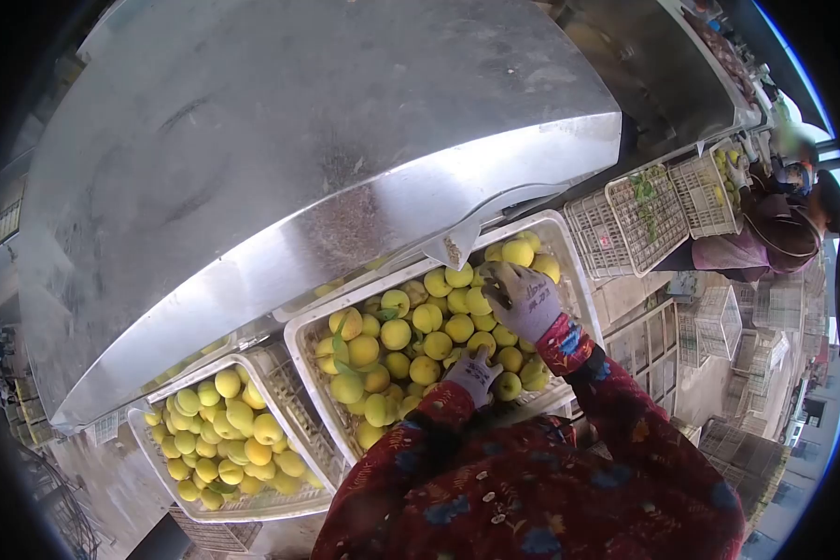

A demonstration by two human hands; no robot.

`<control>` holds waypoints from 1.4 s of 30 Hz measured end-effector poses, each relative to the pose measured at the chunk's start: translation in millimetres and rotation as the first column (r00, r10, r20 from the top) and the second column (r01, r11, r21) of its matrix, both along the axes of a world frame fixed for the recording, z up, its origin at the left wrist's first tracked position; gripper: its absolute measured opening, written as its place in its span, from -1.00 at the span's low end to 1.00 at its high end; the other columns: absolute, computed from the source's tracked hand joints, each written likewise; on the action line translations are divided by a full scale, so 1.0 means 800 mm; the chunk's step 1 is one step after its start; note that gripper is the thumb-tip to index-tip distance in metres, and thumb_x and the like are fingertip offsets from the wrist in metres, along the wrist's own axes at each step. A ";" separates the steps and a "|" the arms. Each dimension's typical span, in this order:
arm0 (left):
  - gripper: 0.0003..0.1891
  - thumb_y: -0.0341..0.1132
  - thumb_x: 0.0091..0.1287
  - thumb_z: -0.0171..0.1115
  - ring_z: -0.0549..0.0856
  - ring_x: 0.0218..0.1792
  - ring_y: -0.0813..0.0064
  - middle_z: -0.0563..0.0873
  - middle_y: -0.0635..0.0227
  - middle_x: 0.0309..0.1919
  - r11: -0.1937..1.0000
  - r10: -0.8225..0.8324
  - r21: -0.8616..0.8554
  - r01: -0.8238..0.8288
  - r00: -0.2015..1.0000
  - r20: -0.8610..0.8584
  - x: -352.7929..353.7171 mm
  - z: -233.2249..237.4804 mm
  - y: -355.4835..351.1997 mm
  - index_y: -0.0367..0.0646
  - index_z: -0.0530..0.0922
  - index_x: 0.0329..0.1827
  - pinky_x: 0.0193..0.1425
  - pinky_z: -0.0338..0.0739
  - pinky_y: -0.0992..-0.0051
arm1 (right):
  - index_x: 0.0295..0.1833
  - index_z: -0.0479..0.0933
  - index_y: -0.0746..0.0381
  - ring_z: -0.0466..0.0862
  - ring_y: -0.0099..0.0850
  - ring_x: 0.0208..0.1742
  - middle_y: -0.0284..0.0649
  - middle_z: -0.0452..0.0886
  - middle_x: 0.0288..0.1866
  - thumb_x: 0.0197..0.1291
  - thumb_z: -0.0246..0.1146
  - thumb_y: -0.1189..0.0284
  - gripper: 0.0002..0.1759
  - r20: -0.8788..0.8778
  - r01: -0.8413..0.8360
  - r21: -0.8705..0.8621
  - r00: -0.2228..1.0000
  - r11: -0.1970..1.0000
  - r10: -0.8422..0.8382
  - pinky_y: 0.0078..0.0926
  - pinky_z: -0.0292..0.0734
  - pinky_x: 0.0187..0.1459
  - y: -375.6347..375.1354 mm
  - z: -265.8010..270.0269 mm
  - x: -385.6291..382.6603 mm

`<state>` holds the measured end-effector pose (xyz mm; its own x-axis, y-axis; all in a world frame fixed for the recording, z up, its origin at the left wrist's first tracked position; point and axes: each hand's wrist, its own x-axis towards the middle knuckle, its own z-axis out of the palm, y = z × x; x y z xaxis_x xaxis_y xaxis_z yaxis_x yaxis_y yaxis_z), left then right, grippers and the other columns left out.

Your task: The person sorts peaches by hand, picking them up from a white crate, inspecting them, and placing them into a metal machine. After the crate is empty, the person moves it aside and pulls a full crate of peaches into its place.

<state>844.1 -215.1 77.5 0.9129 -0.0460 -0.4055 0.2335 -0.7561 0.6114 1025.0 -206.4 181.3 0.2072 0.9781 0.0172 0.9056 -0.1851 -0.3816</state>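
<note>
A large pale plastic crate (pixel 310 373) full of yellow-green peaches (pixel 395 333) is in front of me, some with leaves attached. My left hand (pixel 476 375), in a light glove, lies among the peaches near the crate's near side. Its fingers are apart and rest on the fruit. Farther right, my right hand (pixel 530 303), in a similar glove with dark-stained fingers, reaches down over the peaches. Its fingers curl downward, and whatever is under them is hidden by the hand.
A second crate (pixel 252 515) of peaches stands at left. A wide metal machine cover (pixel 345 121) overhangs the crates' far side. At right are stacked crates (pixel 646 219) and a person (pixel 775 233) bending over another crate. A metal bracket (pixel 453 246) juts toward the peaches.
</note>
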 end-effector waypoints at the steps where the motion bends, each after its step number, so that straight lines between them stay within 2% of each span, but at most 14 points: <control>1: -0.38 -0.06 0.13 0.32 0.39 0.28 -0.15 0.35 -0.04 0.33 0.998 -0.057 0.025 0.056 0.998 0.018 0.001 -0.001 0.005 0.06 0.47 0.31 0.30 0.37 -0.10 | 0.29 0.36 0.17 0.70 -0.09 -0.14 0.00 0.58 0.03 0.17 0.31 0.25 -0.41 0.051 -0.014 -0.250 0.998 0.968 0.027 -0.23 0.62 -0.23 -0.014 -0.033 0.000; 4: -0.38 -0.10 0.09 0.37 0.43 0.24 -0.12 0.42 0.01 0.25 0.988 0.082 -0.138 -0.072 0.994 0.066 -0.008 0.002 0.024 0.05 0.46 0.27 0.27 0.39 -0.08 | 0.33 0.33 0.18 0.71 -0.08 -0.09 -0.02 0.54 0.13 0.18 0.29 0.15 -0.35 0.247 -0.036 -0.624 0.939 0.780 0.241 -0.18 0.63 -0.14 -0.012 -0.097 -0.017; 7: -0.45 -0.20 0.20 0.38 0.55 0.17 0.06 0.51 0.09 0.19 0.852 0.447 -0.261 -0.453 0.890 -0.085 -0.044 0.050 0.043 0.00 0.44 0.27 0.17 0.54 0.08 | 0.34 0.32 0.17 0.70 -0.04 -0.06 -0.02 0.51 0.20 0.12 0.33 0.11 -0.28 0.104 -0.052 -0.650 0.982 0.758 0.157 -0.16 0.62 -0.10 -0.007 -0.071 -0.014; 10: -0.39 -0.29 0.21 0.44 0.59 0.19 0.22 0.55 0.18 0.21 0.137 0.793 -0.723 -0.677 0.512 -0.330 -0.094 0.044 0.061 -0.17 0.41 0.31 0.20 0.57 0.17 | 0.30 0.32 0.19 0.69 -0.03 -0.04 0.01 0.58 0.09 0.01 0.41 0.02 -0.19 -0.206 -0.074 -0.412 0.978 0.908 -0.014 -0.18 0.61 -0.06 -0.028 -0.050 -0.011; 13: -0.47 -0.49 0.32 0.32 0.65 0.12 0.37 0.58 0.20 0.18 -0.303 0.797 -0.878 -0.370 0.407 -0.447 -0.107 0.061 0.078 -0.25 0.37 0.34 0.10 0.69 0.35 | 0.27 0.34 0.22 0.66 -0.03 0.03 0.02 0.61 0.00 -0.04 0.50 0.11 -0.19 -0.529 -0.085 -0.287 0.845 0.954 -0.084 -0.14 0.57 0.03 -0.026 0.019 -0.029; 15: -0.48 -0.59 0.35 0.23 0.67 0.11 0.36 0.57 0.17 0.20 -0.313 0.814 -0.914 -0.257 0.423 -0.398 -0.103 0.062 0.078 -0.27 0.34 0.37 0.12 0.70 0.37 | 0.29 0.34 0.24 0.65 -0.03 0.04 0.01 0.60 0.04 -0.06 0.53 0.17 -0.17 -0.616 -0.063 -0.071 0.788 0.996 0.006 -0.13 0.56 0.04 -0.028 0.037 -0.046; 19: -0.45 -0.60 0.33 0.23 0.65 0.14 0.31 0.56 0.17 0.20 -0.394 0.814 -0.907 -0.148 0.402 -0.419 -0.094 0.096 0.083 -0.24 0.32 0.39 0.13 0.69 0.31 | 0.38 0.31 0.26 0.65 -0.11 -0.08 -0.06 0.57 0.09 -0.08 0.57 0.21 -0.08 -0.268 -0.057 0.216 0.957 0.975 0.115 -0.25 0.59 -0.01 -0.023 0.060 -0.053; 24: -0.38 -0.59 0.29 0.24 0.55 0.26 0.14 0.49 0.13 0.26 -0.545 0.762 -0.836 0.058 0.451 -0.465 -0.087 0.132 0.095 -0.14 0.27 0.41 0.20 0.63 0.06 | 0.27 0.36 0.27 0.66 -0.15 -0.16 -0.04 0.56 0.05 -0.09 0.59 0.29 -0.18 -0.517 0.319 0.199 0.838 0.926 -0.177 -0.31 0.62 -0.13 0.000 0.090 -0.065; 26: -0.39 -0.60 0.28 0.24 0.56 0.24 0.14 0.48 0.12 0.26 -0.516 0.804 -0.854 0.068 0.382 -0.455 -0.084 0.148 0.099 -0.16 0.28 0.39 0.16 0.64 0.06 | 0.16 0.39 0.31 0.66 -0.10 -0.12 -0.01 0.55 -0.02 -0.06 0.56 0.31 -0.29 -0.424 0.349 0.305 0.883 0.886 -0.202 -0.27 0.62 -0.16 0.029 0.083 -0.053; 29: -0.37 -0.57 0.23 0.30 0.59 0.21 0.21 0.48 0.13 0.27 -0.417 0.865 -0.909 -0.009 0.305 -0.399 -0.086 0.148 0.107 -0.18 0.29 0.37 0.14 0.67 0.22 | 0.13 0.39 0.36 0.63 0.00 -0.05 0.06 0.53 -0.03 -0.03 0.51 0.34 -0.35 0.071 0.142 0.356 0.981 0.924 -0.178 -0.17 0.62 -0.11 0.109 0.047 -0.029; 32: -0.33 -0.55 0.20 0.35 0.61 0.19 0.30 0.50 0.18 0.26 -0.330 0.911 -0.944 -0.008 0.260 -0.320 -0.078 0.155 0.113 -0.21 0.30 0.40 0.18 0.65 0.41 | 0.16 0.40 0.34 0.62 0.03 -0.01 0.08 0.52 0.00 -0.05 0.52 0.32 -0.32 -0.066 0.167 0.377 0.986 0.911 -0.153 -0.11 0.60 -0.04 0.108 0.050 -0.012; 35: -0.34 -0.56 0.23 0.33 0.61 0.19 0.31 0.51 0.18 0.24 -0.242 0.931 -0.966 -0.097 0.257 -0.259 -0.072 0.166 0.123 -0.27 0.30 0.41 0.18 0.65 0.40 | 0.23 0.40 0.29 0.61 0.04 0.05 0.06 0.52 0.06 -0.06 0.52 0.31 -0.27 -0.576 0.340 0.242 0.804 0.909 -0.148 -0.07 0.58 0.03 0.058 0.095 -0.034; 38: -0.34 -0.61 0.23 0.29 0.53 0.28 0.26 0.49 0.14 0.28 -0.185 0.947 -0.972 -0.146 0.237 -0.216 -0.058 0.167 0.121 -0.32 0.29 0.43 0.29 0.58 0.26 | 0.28 0.39 0.26 0.61 0.03 0.09 0.03 0.52 0.13 -0.07 0.53 0.31 -0.23 -0.303 -0.082 0.341 0.933 0.936 0.192 -0.12 0.59 0.03 0.032 0.119 -0.071; 42: -0.35 -0.56 0.29 0.30 0.52 0.29 0.28 0.48 0.16 0.30 0.007 0.983 -0.953 -0.302 0.176 -0.049 -0.037 0.158 0.113 -0.29 0.28 0.45 0.28 0.58 0.30 | 0.34 0.35 0.24 0.61 0.04 0.12 0.05 0.49 0.22 -0.06 0.51 0.35 -0.19 -0.209 0.012 0.351 0.976 0.936 0.066 -0.17 0.60 0.03 0.023 0.081 -0.083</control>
<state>814.8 -124.3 203.8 0.5543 0.8234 -0.1219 -0.3031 0.3361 0.8917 958.8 -188.2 246.4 0.2177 0.9236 0.3155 0.7978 0.0178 -0.6027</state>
